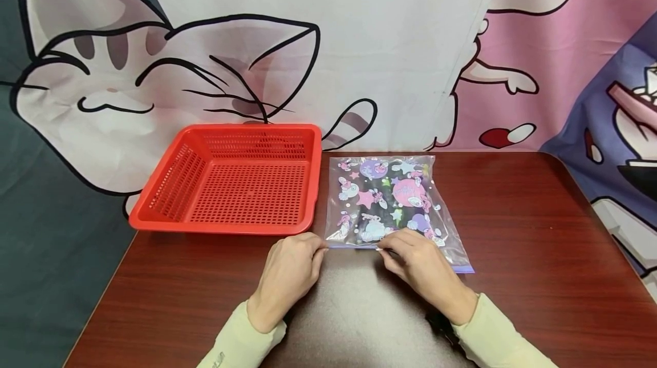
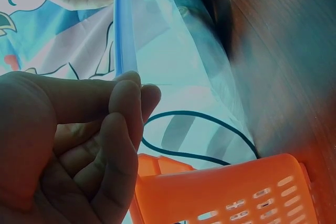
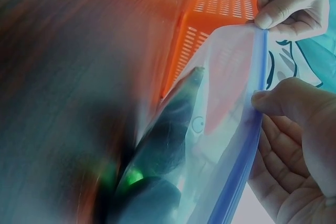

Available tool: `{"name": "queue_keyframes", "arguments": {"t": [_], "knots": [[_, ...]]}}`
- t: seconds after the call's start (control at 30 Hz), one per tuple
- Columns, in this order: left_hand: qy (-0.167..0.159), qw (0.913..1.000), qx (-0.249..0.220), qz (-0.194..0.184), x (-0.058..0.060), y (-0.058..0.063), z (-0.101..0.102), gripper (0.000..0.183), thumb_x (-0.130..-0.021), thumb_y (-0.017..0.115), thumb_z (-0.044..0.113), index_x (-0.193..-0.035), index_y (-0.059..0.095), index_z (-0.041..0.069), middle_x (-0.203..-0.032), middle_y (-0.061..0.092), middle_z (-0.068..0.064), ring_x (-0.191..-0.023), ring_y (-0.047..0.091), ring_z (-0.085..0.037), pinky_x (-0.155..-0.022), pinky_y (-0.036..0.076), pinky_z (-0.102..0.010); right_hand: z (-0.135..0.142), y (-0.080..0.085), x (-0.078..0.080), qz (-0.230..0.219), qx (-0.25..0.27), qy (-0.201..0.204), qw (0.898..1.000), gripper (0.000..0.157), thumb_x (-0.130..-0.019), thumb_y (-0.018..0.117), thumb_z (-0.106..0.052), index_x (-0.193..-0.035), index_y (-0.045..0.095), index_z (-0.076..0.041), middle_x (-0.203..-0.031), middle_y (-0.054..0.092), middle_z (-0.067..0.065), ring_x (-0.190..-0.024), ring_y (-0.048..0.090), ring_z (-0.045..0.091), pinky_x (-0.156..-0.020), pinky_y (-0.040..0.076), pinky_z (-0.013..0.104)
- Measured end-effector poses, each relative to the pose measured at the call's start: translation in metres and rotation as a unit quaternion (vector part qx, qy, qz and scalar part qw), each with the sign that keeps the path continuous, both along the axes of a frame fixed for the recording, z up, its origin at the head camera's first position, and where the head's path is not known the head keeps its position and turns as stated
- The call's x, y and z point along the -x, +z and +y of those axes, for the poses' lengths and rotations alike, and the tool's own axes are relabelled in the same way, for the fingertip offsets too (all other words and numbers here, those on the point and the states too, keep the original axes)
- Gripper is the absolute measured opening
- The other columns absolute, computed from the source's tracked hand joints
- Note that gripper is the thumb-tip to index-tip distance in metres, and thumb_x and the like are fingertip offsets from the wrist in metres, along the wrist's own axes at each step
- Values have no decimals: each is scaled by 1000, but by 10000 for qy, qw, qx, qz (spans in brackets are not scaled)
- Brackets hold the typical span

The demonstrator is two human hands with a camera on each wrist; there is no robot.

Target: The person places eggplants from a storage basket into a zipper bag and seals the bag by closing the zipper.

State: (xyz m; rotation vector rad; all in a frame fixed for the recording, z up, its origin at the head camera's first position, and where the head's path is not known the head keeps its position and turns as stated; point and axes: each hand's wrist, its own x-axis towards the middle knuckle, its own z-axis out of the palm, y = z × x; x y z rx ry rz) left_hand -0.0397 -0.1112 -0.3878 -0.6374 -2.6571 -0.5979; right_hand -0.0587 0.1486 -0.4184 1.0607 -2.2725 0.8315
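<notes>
A clear zip bag [image 1: 386,199] printed with pink, purple and white cartoon figures lies on the table, its purple zip edge towards me. Something dark shows inside it [image 3: 157,145], its kind hidden by the print and blur. My left hand [image 1: 295,262] pinches the left end of the zip edge between thumb and finger. Further along the same edge, my right hand [image 1: 423,268] pinches the strip near its middle. In the right wrist view, the zip strip [image 3: 231,182] is lifted off the table between both hands.
A red perforated plastic basket [image 1: 251,191] stands at the left, beside the bag, with bare mesh showing at its bottom. Behind the brown table [image 1: 523,231] hangs a cartoon-printed cloth [image 1: 400,43]. A dark strap or device [image 1: 441,325] sits under the right wrist.
</notes>
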Motion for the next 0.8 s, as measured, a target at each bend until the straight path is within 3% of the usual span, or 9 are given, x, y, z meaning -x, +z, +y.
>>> {"name": "queue_keyframes", "arguments": {"t": [0.47,0.7,0.8], "knots": [[4,10000,57,9,0,0,0,9,-80,80,6,-80,77,15,-78,70,9,-68,68,-10,-58,54,-34,7,-2,-1,80,-64,-67,9999,21,-73,78,0,-92,71,-8,-91,71,-1,-83,66,16,-72,55,32],[10,10000,38,-35,0,1,0,9,-79,80,5,-81,77,14,-80,72,7,-69,69,-10,-59,54,-34,9,-1,-1,88,-62,-87,9999,18,-76,76,-2,-92,71,-9,-89,70,-2,-80,66,15,-69,55,32],[30,10000,52,-20,0,1,-1,10,-79,79,5,-80,77,15,-79,71,8,-68,69,-10,-58,54,-34,10,-1,-2,91,-44,-114,9999,10,-83,73,-7,-92,72,-9,-88,70,-3,-79,65,14,-68,54,31]]}}
